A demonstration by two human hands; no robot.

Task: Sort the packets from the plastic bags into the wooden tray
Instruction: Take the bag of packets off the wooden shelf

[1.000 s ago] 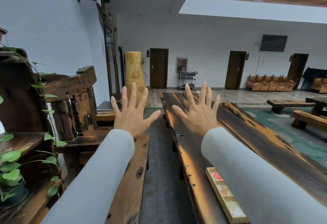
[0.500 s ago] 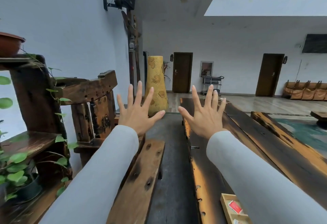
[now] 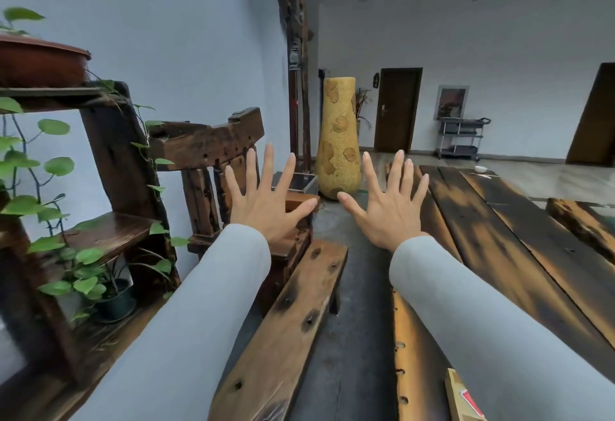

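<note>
Both hands are raised in front of the camera, backs toward it, fingers pointing to 12 o'clock.

Left hand point(image 3: 266, 207): at 10 o'clock from frame centre. Fingers straight and spread wide, thumb out toward 3 o'clock. It holds nothing.

Right hand point(image 3: 391, 214): at 2 o'clock from centre. Fingers straight and spread wide, thumb out toward 9 o'clock. It holds nothing. The two thumb tips are near each other but apart.

Sleeves: a left sleeve point(image 3: 186, 337) and a right sleeve point(image 3: 492, 330), both pale grey, run down to the 7 and 5 o'clock corners.

Tray point(image 3: 452, 392): at 5 o'clock, on the near end of the table point(image 3: 506, 247), cut off by the bottom edge and partly covered by the right sleeve. Well apart from both hands.

Packet point(image 3: 472, 402): red, lying in the tray. Which compartment cannot be told.

Surroundings: the table of dark, scorched planks runs from 5 o'clock toward 1 o'clock. A bench point(image 3: 286, 330) of like wood lies at 6 o'clock, with a strip of floor between it and the table. A chair point(image 3: 206, 144) stands at 10 o'clock, behind the left hand. A shelf point(image 3: 109, 231) at 9 o'clock carries a plant point(image 3: 83, 274) and, on top, a brown pot point(image 3: 40, 61). A tall yellow vase point(image 3: 339, 141) stands at 12 o'clock, between the hands and beyond them. A door point(image 3: 397, 109) and a cart point(image 3: 461, 137) are at 1 o'clock against the far wall.
</note>
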